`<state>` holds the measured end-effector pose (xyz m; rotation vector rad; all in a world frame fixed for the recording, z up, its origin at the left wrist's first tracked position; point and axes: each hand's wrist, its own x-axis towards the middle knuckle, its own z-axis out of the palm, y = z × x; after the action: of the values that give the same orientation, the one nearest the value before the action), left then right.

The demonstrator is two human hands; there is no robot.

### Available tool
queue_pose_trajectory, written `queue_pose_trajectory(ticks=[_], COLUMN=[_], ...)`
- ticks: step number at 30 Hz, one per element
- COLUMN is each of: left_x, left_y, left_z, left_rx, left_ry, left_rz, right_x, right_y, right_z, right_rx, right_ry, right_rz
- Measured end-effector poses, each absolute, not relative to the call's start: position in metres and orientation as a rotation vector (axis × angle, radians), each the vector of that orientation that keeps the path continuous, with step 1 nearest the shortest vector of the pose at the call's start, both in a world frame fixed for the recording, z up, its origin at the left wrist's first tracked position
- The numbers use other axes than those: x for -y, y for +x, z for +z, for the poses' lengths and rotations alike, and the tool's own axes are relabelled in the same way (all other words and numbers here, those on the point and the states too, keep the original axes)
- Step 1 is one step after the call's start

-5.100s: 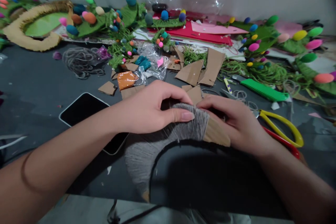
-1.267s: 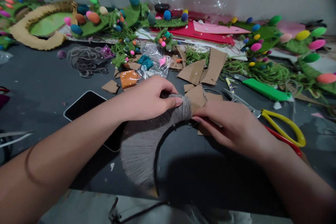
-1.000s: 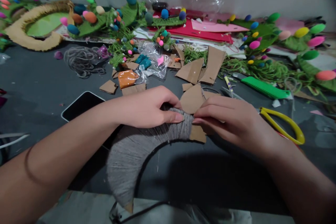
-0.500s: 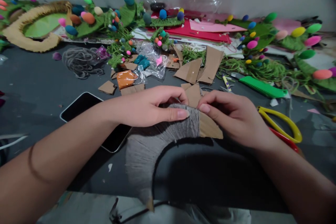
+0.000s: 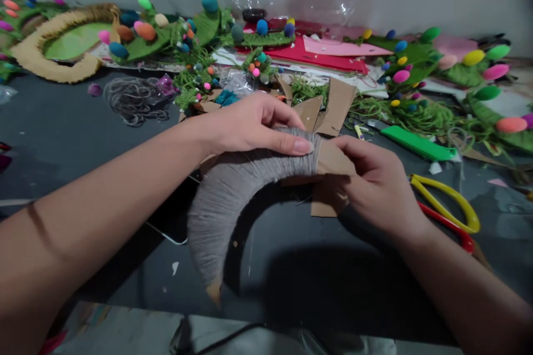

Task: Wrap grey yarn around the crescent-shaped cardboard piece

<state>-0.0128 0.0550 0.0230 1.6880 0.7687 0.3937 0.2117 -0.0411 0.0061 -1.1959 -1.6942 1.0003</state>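
Note:
A cardboard crescent wound with grey yarn is held up over the dark table. Bare cardboard shows at its right end and at its lower left tip. My left hand grips the wrapped upper part, thumb on top near the edge of the winding. My right hand is at the bare right end, its fingers bent behind the cardboard; their tips are hidden. Whether the right fingers pinch yarn there is not visible.
A phone mostly hidden under my left forearm, yellow-and-red-handled scissors at right, a green comb, cardboard scraps, a grey yarn tangle, green yarn, and a tan ring-like piece lie around.
The crescent and my left hand have risen away from the table's front edge. My right fingers have moved behind the bare end. A cardboard scrap below it now shows.

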Motion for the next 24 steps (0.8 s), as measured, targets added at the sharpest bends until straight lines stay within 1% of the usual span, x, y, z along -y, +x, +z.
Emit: queue_pose_trajectory(ticks=[4,10,19,24], left_x=[-0.063,-0.058,-0.055,-0.049], left_y=[-0.005,-0.001,-0.003,0.0], left_z=[0.016,0.002,-0.003,0.001], left_rx=[-0.793,-0.881,-0.903,-0.89], left_ry=[1.568,1.453,1.598,1.744], left_rz=[0.519,0.621,0.43,0.36], right_x=[0.041,0.044,0.048,0.042], right_y=[0.213,0.211,0.228,0.24], right_z=[0.0,-0.002,0.014,0.013], right_rx=[1.771,1.942,2.418,2.592], right_ry=[-1.252,-1.306,-1.25,-1.129], right_rz=[0.786,0.617,0.147,0.159])
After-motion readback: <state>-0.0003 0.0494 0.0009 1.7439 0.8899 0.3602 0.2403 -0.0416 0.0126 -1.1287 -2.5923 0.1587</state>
